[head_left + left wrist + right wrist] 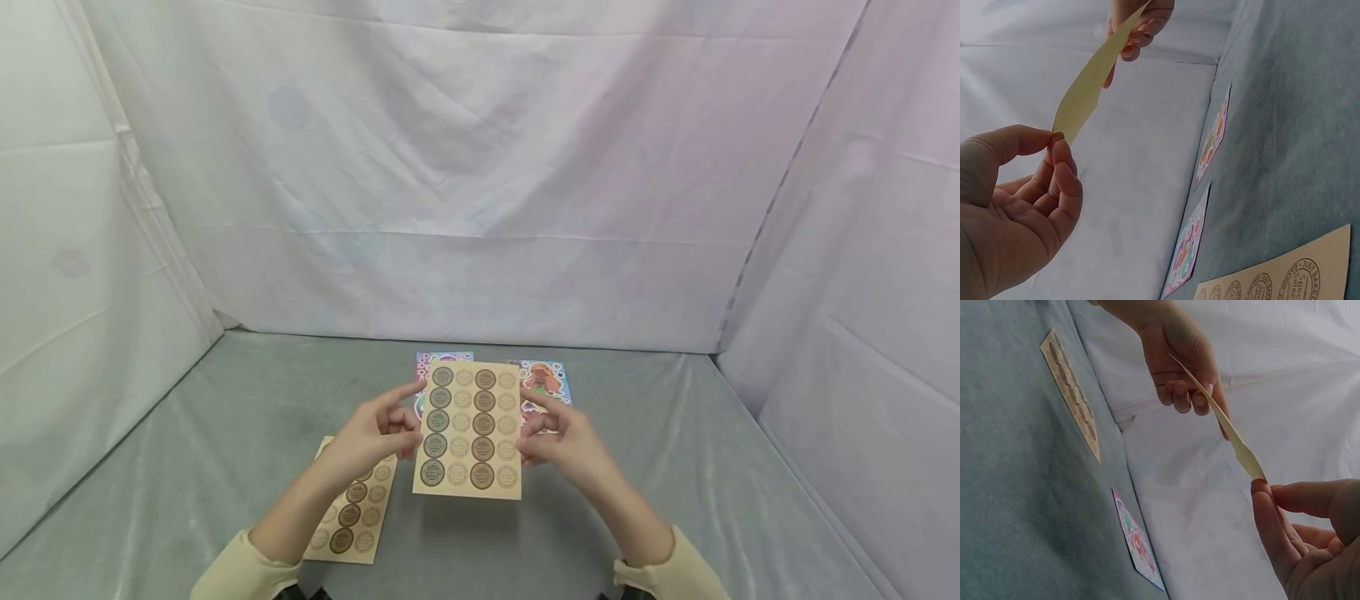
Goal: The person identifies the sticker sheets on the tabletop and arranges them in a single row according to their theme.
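A kraft-coloured sticker sheet (pixel 472 430) with rows of round labels is held up above the table, its printed side toward the head camera. My left hand (pixel 375 433) pinches its left edge between thumb and fingers. At the opposite edge my right hand (pixel 562 437) pinches it the same way. Both wrist views show the sheet (pixel 1088 87) nearly edge-on and slightly bowed, with its plain pale back visible in the left one. A second sheet of round stickers (pixel 352 508) lies flat on the table, partly hidden under my left forearm.
Behind the held sheet lie two colourful sticker sheets, a pink-purple one (pixel 446 357) and a blue-edged one (pixel 555 379), both partly covered. A grey-green cloth (pixel 675 467) covers the table. White curtains (pixel 480 167) enclose the back and sides.
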### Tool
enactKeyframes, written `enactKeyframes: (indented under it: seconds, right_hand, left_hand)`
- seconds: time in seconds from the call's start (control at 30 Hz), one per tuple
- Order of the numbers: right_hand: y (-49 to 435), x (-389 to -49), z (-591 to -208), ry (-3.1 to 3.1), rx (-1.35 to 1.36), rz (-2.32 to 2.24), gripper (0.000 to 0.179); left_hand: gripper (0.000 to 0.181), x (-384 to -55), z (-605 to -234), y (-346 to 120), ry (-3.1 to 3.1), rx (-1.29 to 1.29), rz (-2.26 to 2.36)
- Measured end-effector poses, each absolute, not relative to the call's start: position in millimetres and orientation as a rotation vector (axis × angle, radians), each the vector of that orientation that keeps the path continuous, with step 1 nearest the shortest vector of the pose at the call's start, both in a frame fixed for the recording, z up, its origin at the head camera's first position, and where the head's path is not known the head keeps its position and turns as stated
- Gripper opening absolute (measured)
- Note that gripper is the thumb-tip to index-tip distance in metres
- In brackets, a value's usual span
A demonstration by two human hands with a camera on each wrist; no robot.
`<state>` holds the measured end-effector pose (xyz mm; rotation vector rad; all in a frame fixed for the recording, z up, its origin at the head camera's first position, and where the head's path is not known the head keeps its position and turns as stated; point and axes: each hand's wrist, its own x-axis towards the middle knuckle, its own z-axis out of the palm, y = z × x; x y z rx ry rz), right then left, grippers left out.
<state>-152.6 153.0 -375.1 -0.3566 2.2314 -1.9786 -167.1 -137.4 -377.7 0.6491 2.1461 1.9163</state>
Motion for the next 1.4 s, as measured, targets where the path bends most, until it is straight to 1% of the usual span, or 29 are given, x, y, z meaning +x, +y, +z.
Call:
enactKeyframes:
  seconds: [0.2, 0.5, 0.73, 1.4]
  right_hand:
    - [149, -151, -383, 2.237, -0.369, -1.951, 0.069]
    - [141, -145, -391, 2.223, -0.345, -1.934, 0.074]
    - [136, -143, -399, 2.204, -0.378, -1.916, 0.074]
    - [132, -142, -418, 2.188, -0.4, -1.838, 0.082]
  left_hand:
    - [0.072, -165, -385, -143, 2.141, 0.647, 1.891]
    - [0.071, -162, -394, -151, 2.188, 0.612, 1.799]
    - [0.069, -161, -401, -157, 2.19, 0.61, 1.763]
    - [0.082, -162, -415, -163, 2.12, 0.596, 1.664]
